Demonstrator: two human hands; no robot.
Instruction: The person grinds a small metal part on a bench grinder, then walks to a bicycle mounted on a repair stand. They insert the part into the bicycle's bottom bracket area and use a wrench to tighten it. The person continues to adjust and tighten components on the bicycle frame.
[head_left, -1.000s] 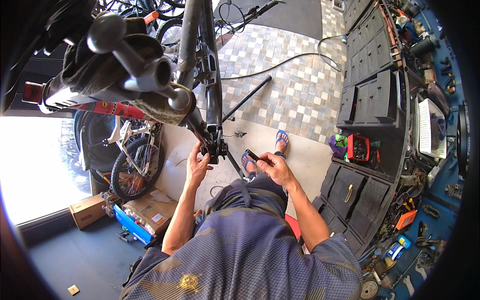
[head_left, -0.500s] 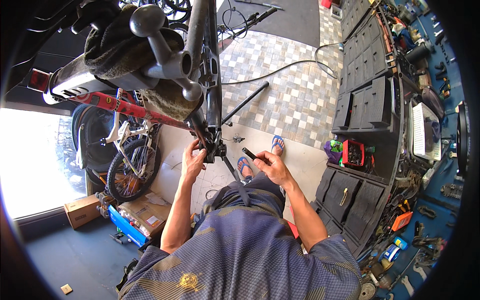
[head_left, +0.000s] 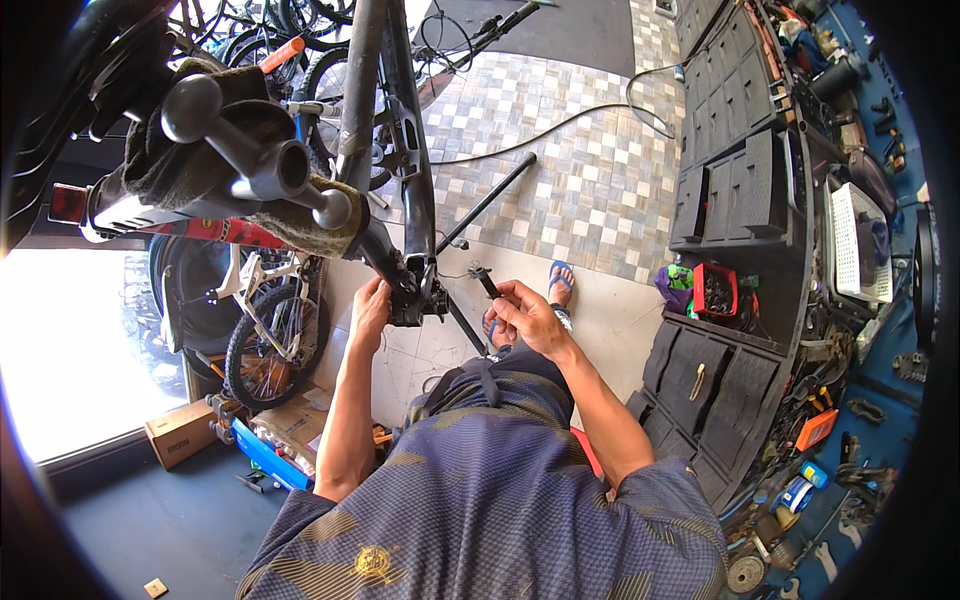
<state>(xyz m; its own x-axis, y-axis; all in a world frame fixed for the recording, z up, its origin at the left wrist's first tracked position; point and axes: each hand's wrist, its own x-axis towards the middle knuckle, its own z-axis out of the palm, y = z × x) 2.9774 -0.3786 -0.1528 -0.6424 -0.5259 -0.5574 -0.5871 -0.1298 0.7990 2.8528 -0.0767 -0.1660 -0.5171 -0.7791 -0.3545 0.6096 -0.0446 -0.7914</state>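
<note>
A black bike frame hangs in front of me from a repair stand clamp wrapped in dark cloth. My left hand is up against the left side of the frame's bottom bracket area, its fingers drawn together in a pinch. What lies between those fingertips is hidden. To the right of the frame, my right hand is closed around a short black cylindrical piece, which points up and away from me. A gap separates this piece from the frame.
A black drawer cabinet and a blue bench with tools line the right side. A red bin of small parts sits in the cabinet. At left stand a white bike and a cardboard box. A hose crosses the tiles.
The fingers of my left hand have drawn closer together at the frame. My right hand has shifted slightly left, with the black piece tipped more upright. The view has shifted a little.
</note>
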